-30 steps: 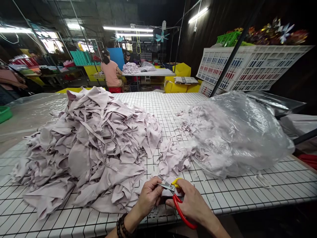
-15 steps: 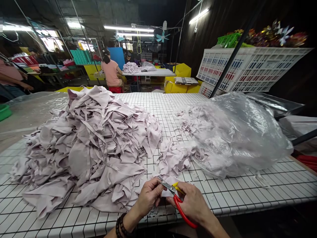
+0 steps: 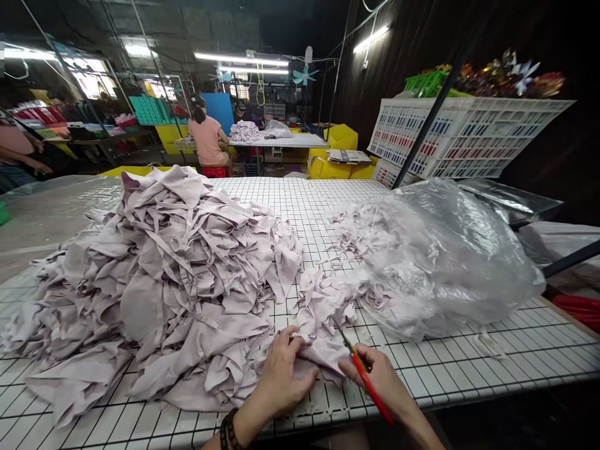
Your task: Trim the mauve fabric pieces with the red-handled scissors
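My left hand (image 3: 285, 374), a dark bead bracelet on its wrist, lies with fingers apart at the edge of a pale lilac cloth piece (image 3: 323, 355). Its thumb is spread away from the fingers, with no cloth visibly pinched. In my right hand (image 3: 377, 378) are scissors (image 3: 368, 382) with red and yellow handles, blades pointing up and away to the left. The right fingertips meet the right end of the same cloth piece. A small heap of lilac pieces (image 3: 323, 300) lies just beyond both hands.
A tall pile of lilac cloth pieces (image 3: 187, 269) covers the left of the white grid-patterned table (image 3: 328, 415). A clear plastic bag (image 3: 459, 262) with cloth pieces lies right. White crates (image 3: 469, 134) stand behind it. A co-worker (image 3: 207, 137) sits farther back.
My hands have moved apart; the scissors have swung from pointing at my left fingers to pointing forward. My left hand has gone from a pinch to spread fingers on the cloth.
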`<state>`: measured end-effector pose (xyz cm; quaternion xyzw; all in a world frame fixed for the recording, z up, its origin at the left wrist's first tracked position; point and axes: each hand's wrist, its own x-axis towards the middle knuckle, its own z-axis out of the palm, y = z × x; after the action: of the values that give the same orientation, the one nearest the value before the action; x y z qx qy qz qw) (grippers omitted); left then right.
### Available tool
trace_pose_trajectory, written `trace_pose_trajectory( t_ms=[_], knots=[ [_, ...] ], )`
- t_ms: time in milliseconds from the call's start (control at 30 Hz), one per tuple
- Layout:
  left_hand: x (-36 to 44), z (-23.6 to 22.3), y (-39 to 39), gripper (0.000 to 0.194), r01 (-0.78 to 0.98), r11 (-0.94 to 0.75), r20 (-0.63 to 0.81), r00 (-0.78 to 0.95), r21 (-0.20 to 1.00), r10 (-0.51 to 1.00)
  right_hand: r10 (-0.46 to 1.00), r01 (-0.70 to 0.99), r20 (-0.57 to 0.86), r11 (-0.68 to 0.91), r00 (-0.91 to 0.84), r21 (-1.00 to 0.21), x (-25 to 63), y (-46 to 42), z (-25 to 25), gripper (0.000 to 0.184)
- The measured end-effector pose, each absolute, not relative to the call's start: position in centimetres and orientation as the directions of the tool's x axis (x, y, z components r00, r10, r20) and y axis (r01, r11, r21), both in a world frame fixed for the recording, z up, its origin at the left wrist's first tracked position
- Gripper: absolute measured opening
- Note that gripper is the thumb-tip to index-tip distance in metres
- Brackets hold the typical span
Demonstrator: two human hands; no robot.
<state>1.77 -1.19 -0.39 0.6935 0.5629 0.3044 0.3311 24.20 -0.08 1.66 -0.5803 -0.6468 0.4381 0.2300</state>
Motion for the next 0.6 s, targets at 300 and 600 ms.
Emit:
trace_pose_trajectory(
  t_ms=[300,600],
  knots=[
    [-2.8,6.0,3.5,0.011,0.55,0.055,-0.191,0.194,0.834,0.962,0.967,0.471,-0.209,-0.255,0.148,-0.845,27.1,2.0,-0.5,0.026],
    [-20.1,28.5,16.0,0.05,0.969,0.224,0.478,-0.245,0.102,0.843,0.982,0.465,-0.063,-0.141,0.179,-0.874,22.1,7.2,-0.2,0.032]
  ],
)
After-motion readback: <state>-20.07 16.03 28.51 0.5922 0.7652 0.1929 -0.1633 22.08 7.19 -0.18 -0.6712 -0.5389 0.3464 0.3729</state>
